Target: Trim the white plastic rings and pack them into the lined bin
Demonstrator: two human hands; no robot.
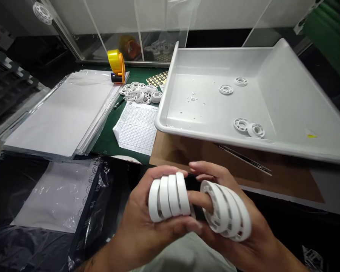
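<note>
My left hand (153, 234) is closed around a row of several white plastic rings (169, 195), thumb below and fingers above. In my right hand (243, 211) sits a second row of similar white rings (226, 211) with small pockets, like bearing cages. One finger runs through the middle of that right-hand row. Both hands are close together in front of my body, with the rows side by side and a small gap between them. Past the hands, a few more loose rings (226, 89) lie in a large white tray (215, 134).
A heap of white rings (141, 92) lies by a printed grid sheet (137, 126) and gold stickers (158, 79). A tape dispenser (117, 66) stands on bagged white sheets (56, 113) at left. Tweezers (245, 158) rest on brown cardboard (181, 149) below the tray.
</note>
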